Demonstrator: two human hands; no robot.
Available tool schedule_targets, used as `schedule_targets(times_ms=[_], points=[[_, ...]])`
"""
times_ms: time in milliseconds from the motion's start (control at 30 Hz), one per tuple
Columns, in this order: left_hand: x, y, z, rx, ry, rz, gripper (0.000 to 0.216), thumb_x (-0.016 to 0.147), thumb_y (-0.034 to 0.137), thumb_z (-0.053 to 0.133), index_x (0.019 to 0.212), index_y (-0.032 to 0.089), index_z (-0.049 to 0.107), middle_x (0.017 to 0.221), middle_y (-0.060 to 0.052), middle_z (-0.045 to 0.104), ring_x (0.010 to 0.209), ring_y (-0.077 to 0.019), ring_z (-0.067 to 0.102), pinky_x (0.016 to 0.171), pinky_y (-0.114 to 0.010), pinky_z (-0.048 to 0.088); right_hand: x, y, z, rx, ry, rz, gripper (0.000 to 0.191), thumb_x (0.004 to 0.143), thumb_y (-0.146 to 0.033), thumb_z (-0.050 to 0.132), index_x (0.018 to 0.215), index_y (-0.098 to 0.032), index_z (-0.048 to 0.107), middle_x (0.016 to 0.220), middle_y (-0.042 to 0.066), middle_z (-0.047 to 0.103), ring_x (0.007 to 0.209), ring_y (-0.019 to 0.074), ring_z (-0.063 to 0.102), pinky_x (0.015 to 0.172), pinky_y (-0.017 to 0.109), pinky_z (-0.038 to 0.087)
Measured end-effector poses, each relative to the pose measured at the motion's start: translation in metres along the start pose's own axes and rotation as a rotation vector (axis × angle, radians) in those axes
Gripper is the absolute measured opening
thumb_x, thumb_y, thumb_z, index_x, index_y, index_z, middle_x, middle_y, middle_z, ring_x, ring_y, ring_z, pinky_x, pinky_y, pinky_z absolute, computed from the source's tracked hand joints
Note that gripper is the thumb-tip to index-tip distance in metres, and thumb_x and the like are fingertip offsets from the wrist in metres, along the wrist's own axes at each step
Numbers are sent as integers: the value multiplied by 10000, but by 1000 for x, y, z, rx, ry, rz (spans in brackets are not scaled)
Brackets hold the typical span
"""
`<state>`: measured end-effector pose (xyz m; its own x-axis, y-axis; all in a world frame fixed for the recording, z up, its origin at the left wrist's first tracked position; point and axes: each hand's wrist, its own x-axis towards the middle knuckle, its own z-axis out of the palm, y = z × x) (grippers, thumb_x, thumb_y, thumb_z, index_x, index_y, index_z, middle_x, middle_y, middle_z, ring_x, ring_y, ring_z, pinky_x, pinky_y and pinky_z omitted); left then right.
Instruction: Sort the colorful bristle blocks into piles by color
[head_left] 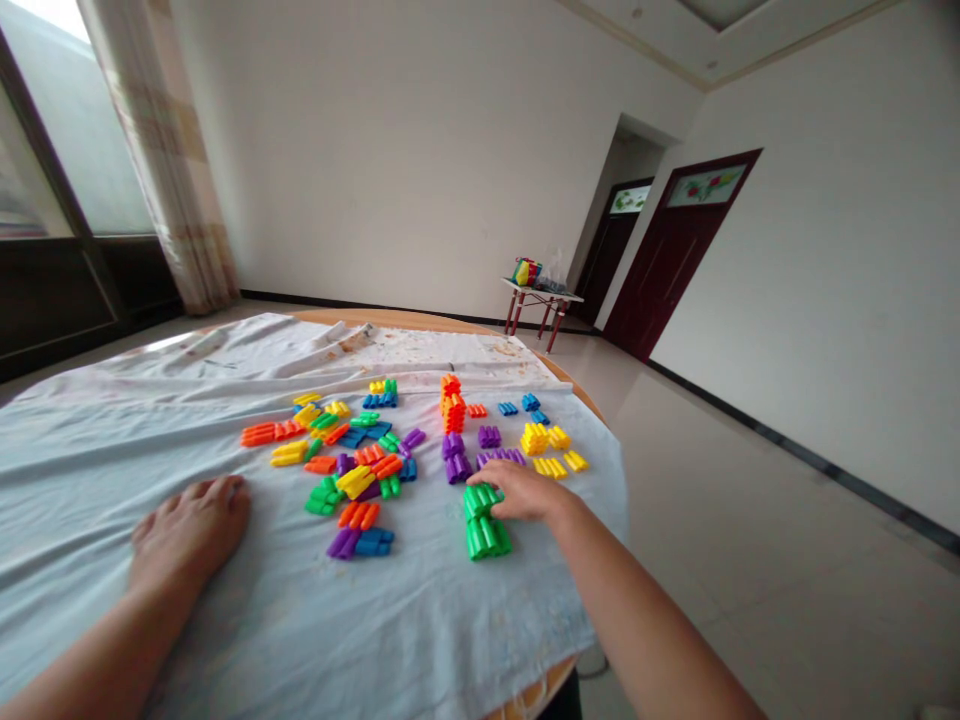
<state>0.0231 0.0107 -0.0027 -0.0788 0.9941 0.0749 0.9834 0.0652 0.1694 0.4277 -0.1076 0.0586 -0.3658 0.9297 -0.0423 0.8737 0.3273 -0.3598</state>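
Observation:
My right hand (525,492) rests on the cloth with its fingers closed around the top of a stack of green blocks (484,522). Just beyond it lie purple blocks (456,458) and an upright orange stack (451,404). My left hand (192,530) lies flat on the pale blue cloth (300,620), fingers stretched out, holding nothing. Between the hands is a loose pile of coloured blocks (352,455), with a purple and blue piece (360,542) nearest me. Yellow blocks (551,448) and small blue ones (525,406) sit to the right of the orange stack.
The cloth covers a round wooden table (577,385) whose edge drops off at the right. A stained white cloth (360,345) lies at the far side. A small table with toys (540,295) stands by the back wall near dark doors (675,250).

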Motion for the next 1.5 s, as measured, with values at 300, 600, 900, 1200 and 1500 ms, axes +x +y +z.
schedule_targets(times_ms=[300, 600, 900, 1200, 1500], points=[[-8, 3, -3, -21, 25, 4, 623, 869, 485, 137, 1281, 183, 494, 1368, -140, 468, 1237, -342, 416, 1025, -479, 292, -1, 0, 3, 28, -33, -4, 667, 610, -65, 578, 1267, -178, 556, 1299, 103, 542, 1224, 254, 470, 1049, 378, 340], [-11, 1, 0, -68, 62, 11, 603, 874, 474, 159, 1264, 187, 517, 1358, -139, 485, 1228, -340, 424, 1020, -484, 297, -4, -16, -9, -13, -93, 102, 723, 616, -72, 589, 1326, -177, 500, 1303, 126, 548, 1201, 275, 500, 1020, 399, 371], [-13, 1, 0, -81, 61, 0, 578, 864, 460, 199, 1261, 199, 528, 1370, -126, 489, 1240, -334, 416, 1043, -484, 280, 42, -97, 24, 120, 213, -159, 410, 792, -191, 568, 1201, -160, 583, 1175, 93, 623, 1111, 189, 553, 988, 312, 397], [-10, 1, -1, -52, 35, -14, 629, 850, 519, 157, 1277, 213, 503, 1387, -108, 464, 1267, -336, 386, 1049, -483, 265, 82, -118, 75, 59, 269, -118, 272, 869, -145, 472, 1085, -163, 637, 1072, 78, 683, 1022, 186, 602, 952, 317, 411], [-7, -2, 0, -53, 35, 3, 608, 840, 517, 208, 1280, 215, 501, 1383, -111, 470, 1250, -338, 399, 1040, -480, 271, 54, -139, 82, 192, 163, -179, 320, 828, -119, 470, 1085, -149, 658, 1023, 67, 694, 958, 162, 634, 897, 230, 464]])
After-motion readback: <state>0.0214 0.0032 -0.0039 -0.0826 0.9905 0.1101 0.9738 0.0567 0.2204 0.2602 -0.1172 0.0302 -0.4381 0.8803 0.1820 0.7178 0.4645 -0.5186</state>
